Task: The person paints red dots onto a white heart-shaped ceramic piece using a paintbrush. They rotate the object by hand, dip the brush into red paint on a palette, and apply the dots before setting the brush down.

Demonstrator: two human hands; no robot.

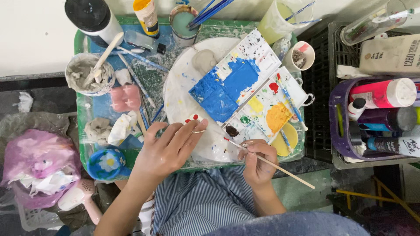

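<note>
My left hand (168,148) lies on the white round board (183,96), its fingers curled around a small white piece with red spots (194,118); a ring sits on one finger. My right hand (258,164) grips a thin wooden paintbrush (271,164), whose red tip points left toward that piece. Just beyond the hands lies a white palette (251,87) smeared with blue, yellow, orange, red and green paint.
A green tray (81,109) holds a cup of grey paste (89,74), pink moulds (124,98), clay bits, a blue flower cup (107,164), water cups and brushes. Paint bottles fill a purple basket (339,126) at right. A pink bag (37,168) and a hairdryer (81,199) lie at left.
</note>
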